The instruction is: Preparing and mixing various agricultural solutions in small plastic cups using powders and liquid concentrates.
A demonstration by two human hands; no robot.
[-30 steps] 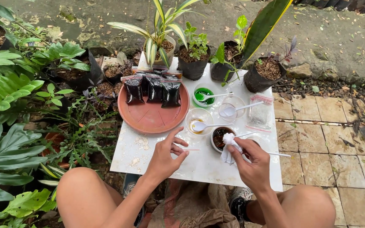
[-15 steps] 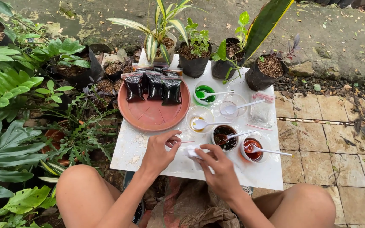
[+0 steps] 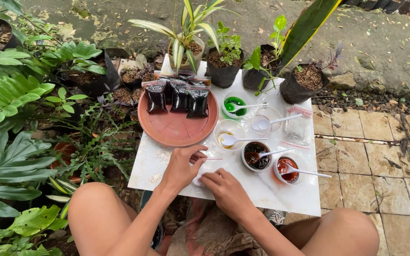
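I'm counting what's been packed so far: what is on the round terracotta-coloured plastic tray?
Three small clear bags of dark filling stand along the back edge of the round terracotta-coloured plastic tray. More bags may sit behind them, but they are covered.

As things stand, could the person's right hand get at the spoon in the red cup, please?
Probably yes. The right hand rests on the white table, and the red cup stands just beyond it; its spoon handle juts out toward the right edge with nothing lying between.
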